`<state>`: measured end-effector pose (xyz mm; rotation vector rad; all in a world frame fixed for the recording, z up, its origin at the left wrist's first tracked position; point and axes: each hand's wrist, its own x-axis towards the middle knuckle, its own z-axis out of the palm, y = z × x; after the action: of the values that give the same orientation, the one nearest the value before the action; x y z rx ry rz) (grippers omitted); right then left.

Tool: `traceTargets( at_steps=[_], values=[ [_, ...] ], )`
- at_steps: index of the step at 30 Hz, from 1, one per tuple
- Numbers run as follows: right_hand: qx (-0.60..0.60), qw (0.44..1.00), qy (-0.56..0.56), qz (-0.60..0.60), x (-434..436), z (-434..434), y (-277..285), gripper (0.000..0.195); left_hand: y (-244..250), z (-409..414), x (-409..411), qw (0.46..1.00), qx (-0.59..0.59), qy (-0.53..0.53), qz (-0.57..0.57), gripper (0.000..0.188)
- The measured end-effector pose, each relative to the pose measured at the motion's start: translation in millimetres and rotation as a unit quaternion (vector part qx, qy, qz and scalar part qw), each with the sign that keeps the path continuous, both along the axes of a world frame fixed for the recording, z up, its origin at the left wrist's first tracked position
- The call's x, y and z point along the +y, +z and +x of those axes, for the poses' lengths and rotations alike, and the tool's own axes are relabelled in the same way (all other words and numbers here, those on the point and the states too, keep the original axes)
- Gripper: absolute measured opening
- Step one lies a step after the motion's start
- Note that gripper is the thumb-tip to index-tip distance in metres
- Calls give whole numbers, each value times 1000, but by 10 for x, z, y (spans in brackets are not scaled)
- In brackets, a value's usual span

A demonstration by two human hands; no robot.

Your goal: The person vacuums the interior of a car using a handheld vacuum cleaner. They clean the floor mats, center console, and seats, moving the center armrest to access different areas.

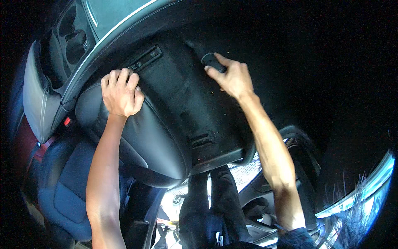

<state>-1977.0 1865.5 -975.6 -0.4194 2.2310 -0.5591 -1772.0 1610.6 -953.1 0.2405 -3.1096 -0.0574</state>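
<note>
My right hand (238, 77) holds a black cylindrical tool (215, 62) with a round end, low over the dark carpet (199, 99) of a car footwell. Whether the tool touches the carpet I cannot tell. Small pale crumbs (212, 92) lie on the carpet near this hand. With fingers curled in, my left hand (121, 91) leans on the front part of a black leather seat cushion (146, 133). Between the hands, the carpet runs from the seat's front edge into deep shadow.
A seat rail end (146, 59) and a second rail fitting (202, 140) sit in the floor. The centre console (115, 12) and its padded armrest (40, 96) border the left side. Below are the door sill (217, 160), the open door (258, 202) and my legs (211, 199).
</note>
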Motion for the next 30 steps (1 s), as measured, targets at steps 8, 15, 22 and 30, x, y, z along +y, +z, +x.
traceTargets(
  at_steps=[8, 15, 22, 30],
  values=[
    [11, 997, 46, -55, 1698, 1381, 418, 67, 21, 51, -30, 1000, -3, 5, -8, 31],
    [122, 965, 227, 52, 1322, 1439, 514, 58, -20, 45, -32, 1000, 10, 1, -15, 27],
    [183, 961, 201, 53, 1387, 1278, 483, 60, -14, 46, 5, 1000, 7, 4, -13, 26],
    [204, 969, 135, 25, 1769, 1542, 491, 61, -34, 95, 5, 999, 35, -1, -13, 27]
  ],
)
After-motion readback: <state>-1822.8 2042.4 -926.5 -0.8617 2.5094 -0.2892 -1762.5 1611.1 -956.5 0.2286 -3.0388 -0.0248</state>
